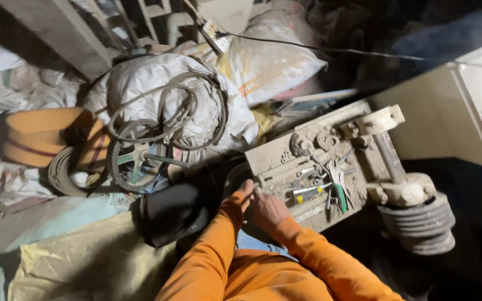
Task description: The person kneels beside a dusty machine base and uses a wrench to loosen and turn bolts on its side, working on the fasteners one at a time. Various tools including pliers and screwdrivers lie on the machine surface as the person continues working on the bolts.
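Both hands meet at the near left corner of a dusty, gritty metal bench [274, 159]. The left hand [245, 192] curls its fingers over a dark round part [234, 179] at that edge; the right hand [267, 209] lies beside it, but its grip cannot be made out. Loose tools — a yellow-handled screwdriver [308, 192], green-handled pliers [338, 192] — litter the bench middle. A ribbed grey pulley [422, 223] hangs off its right end.

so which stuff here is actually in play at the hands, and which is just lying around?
In hand:
- left hand and right hand, together at the dusty platform's near edge
- dark round part beside the left hand
- screwdriver and pliers, nearest on the platform

Lying about:
- grooved pulley
- spoked wheel
- belts on sacks
- black bag
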